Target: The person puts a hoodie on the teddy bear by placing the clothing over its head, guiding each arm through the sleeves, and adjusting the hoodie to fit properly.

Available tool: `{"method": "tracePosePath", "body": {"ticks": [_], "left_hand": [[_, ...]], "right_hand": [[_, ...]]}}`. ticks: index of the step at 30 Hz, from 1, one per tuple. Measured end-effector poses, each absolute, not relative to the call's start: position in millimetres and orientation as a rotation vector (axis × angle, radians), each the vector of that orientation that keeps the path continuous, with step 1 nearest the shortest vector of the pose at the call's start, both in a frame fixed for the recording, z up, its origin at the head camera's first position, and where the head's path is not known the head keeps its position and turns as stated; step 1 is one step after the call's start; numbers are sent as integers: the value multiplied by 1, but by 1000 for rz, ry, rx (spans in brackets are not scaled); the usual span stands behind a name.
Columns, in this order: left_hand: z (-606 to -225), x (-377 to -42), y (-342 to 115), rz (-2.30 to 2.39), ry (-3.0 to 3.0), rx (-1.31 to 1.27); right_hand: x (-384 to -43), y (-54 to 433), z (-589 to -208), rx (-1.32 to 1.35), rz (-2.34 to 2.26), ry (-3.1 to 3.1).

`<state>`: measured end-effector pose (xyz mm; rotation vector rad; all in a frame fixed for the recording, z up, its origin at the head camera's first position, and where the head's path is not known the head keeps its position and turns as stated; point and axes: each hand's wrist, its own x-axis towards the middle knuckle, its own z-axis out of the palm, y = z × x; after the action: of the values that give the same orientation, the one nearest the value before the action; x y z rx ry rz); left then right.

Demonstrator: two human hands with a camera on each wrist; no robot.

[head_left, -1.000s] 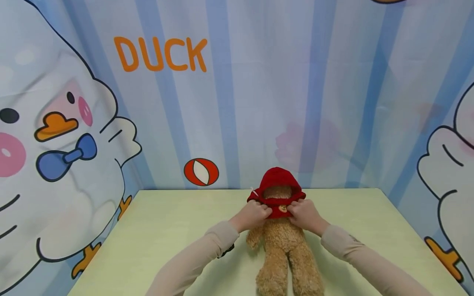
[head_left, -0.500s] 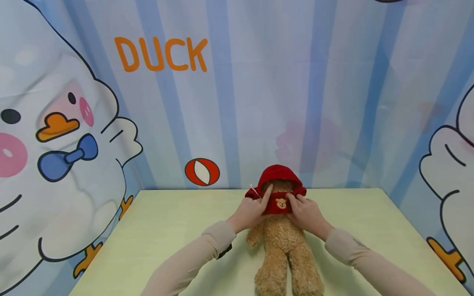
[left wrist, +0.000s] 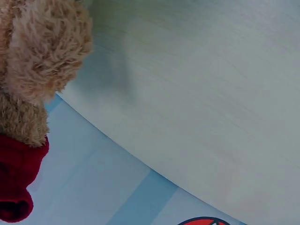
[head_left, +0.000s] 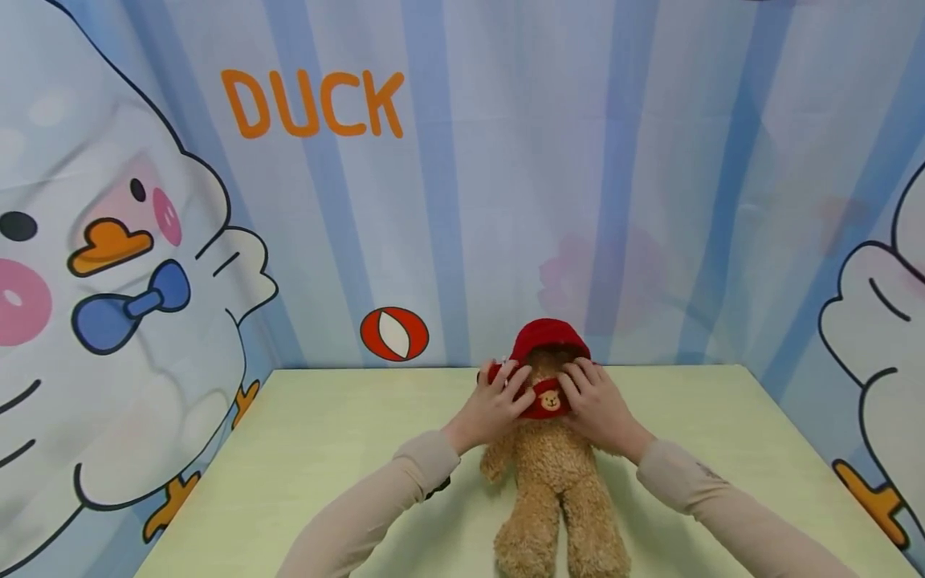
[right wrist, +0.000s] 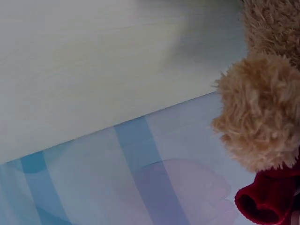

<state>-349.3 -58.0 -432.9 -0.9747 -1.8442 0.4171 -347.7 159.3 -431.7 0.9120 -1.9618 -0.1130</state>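
Item: one plush bear (head_left: 555, 461), lying along the bench (head_left: 340, 457), feet toward the person, head end at the far edge beside the curtain (head_left: 499, 201). A red hoodie (head_left: 536, 411) sits about its upper end; the hood (head_left: 548, 329) arches over the head, with fur visible inside. No face can be made out from where I stand.

Hands: the left hand (head_left: 482, 413) has its fingers spread and bent over the red cloth on one side; the right hand (head_left: 605, 413) lies likewise on the other, a patch (head_left: 550, 400) showing between them. The thumbs are not plainly visible, so I cannot tell whether either is pinching.

Handling, in my judgement: the bear should be light, soft and yielding, hard to damage, its pile giving good friction. The cloth looks limp and thick; it would likely drag on the fur and ruck up rather than slide freely. Both wrist views show a short red sleeve with a hollow end, likely to fold if pushed.

Best hold: the hoodie's lower hem, both sides evenly. The patch is a poor place to pull, and the bear is better steadied at the belly.
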Motion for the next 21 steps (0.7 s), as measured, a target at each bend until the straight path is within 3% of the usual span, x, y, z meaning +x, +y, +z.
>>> {"method": "tracePosePath", "body": {"ticks": [15,21], "left_hand": [[-430,-346,-58,621,-1660,-1123],[-450,-358,-72,303,-1796,-1201]], "right_hand": [[-365,163,-457,1085,-58,-1722],[-364,175,-462,1135,-46,-1739]]}}
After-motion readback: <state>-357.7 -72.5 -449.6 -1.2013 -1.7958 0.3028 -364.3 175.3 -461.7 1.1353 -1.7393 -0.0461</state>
